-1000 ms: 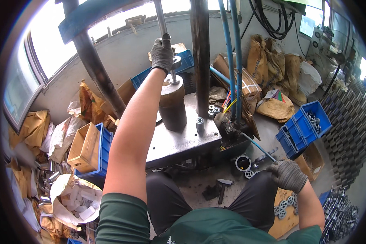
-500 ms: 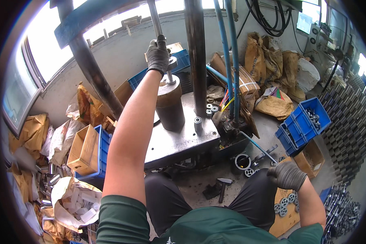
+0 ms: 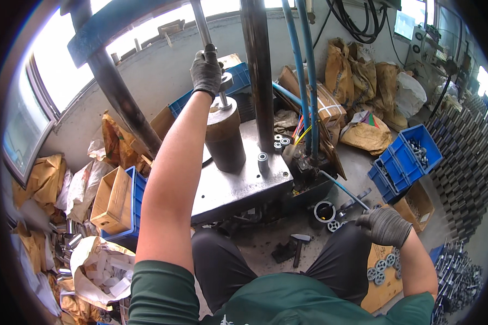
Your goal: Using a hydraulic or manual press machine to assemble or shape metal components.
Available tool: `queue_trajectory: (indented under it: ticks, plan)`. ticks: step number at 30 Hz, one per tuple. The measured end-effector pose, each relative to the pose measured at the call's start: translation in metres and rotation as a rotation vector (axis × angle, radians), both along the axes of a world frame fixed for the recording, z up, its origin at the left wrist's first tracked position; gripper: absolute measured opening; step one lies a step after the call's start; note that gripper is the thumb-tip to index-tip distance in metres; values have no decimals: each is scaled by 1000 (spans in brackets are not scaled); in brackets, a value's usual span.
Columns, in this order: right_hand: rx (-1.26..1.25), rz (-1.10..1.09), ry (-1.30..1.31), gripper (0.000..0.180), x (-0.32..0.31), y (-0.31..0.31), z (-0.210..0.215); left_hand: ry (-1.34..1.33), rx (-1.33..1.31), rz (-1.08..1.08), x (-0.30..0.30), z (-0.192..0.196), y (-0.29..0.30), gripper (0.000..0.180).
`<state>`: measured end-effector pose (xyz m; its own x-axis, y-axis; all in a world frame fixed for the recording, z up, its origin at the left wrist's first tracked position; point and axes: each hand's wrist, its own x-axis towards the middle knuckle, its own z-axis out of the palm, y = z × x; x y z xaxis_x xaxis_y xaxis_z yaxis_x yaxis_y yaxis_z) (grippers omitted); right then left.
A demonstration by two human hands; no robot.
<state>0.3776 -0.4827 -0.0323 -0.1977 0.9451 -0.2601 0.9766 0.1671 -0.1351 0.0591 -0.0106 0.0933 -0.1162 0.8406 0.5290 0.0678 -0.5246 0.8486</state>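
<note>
Overhead, lever [image 3: 200, 24] inside left grip [image 3: 206, 70]

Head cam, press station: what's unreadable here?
- Left hand: glove hides what the fingers grip at the rod.
- Right hand: fist closed by the knee, contents hidden.
- Blue crate: parts inside too small to identify.
- Press top: cut off by the upper edge.

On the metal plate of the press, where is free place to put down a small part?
The press plate is bare along its front edge, between the brown cylinder and the plate's near corner. The right rear is crowded: small bushings beside the column and blue hoses. The left hand grips the lever above.
</note>
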Motion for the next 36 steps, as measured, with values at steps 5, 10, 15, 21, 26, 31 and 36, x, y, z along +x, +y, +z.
queue_trajectory:
  ticks: [5,10,15,21,26,31,36]
  plan:
    - [-103,-46,-28,32,-2,-1,1,-32,10,-33,0,-2,4,54]
    - [48,-6,58,33,-1,-2,1,-36,9,-24,0,-2,7,49]
    - [-159,-25,-42,35,1,-2,-3,-14,6,-3,-1,-2,8,59]
    - [-33,-31,25,37,6,-4,-6,-14,10,-7,-1,-4,8,58]
    - [-30,-19,41,36,1,4,9,-13,25,6,-1,-4,9,60]
    - [713,-79,27,22,-5,50,35,-5,60,-31,-5,-12,35,63]
    - [1250,-7,214,20,20,156,59,-75,104,-153,-24,-41,105,42]
